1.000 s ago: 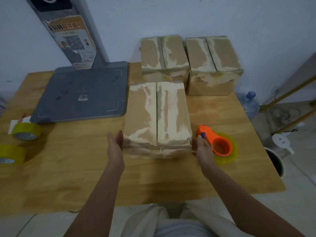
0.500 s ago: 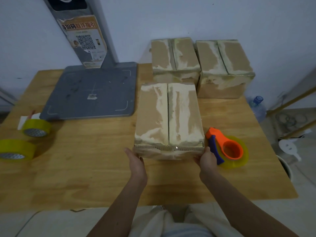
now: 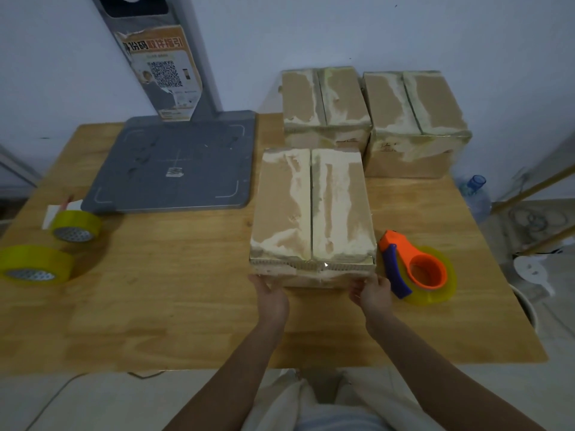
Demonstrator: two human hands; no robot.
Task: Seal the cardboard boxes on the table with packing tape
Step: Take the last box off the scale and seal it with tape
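We hold the near box [image 3: 312,213]: left hand [image 3: 270,295] and right hand [image 3: 371,292] seem to press its front, fingers straight. Next, grab the tape dispenser [image 3: 417,269].

This looks like a small packing or parcel-shipping room rather than a home. A wooden worktop [image 3: 155,290] against a bare white wall carries a grey platform scale [image 3: 174,166] whose upright post bears a sticker with a QR code [image 3: 163,73], three worn, tape-scarred cardboard boxes [image 3: 311,209], two spare rolls of yellow packing tape [image 3: 76,225] and an orange tape dispenser [image 3: 417,269]. A large water bottle [image 3: 474,194] stands on the floor beside the worktop.
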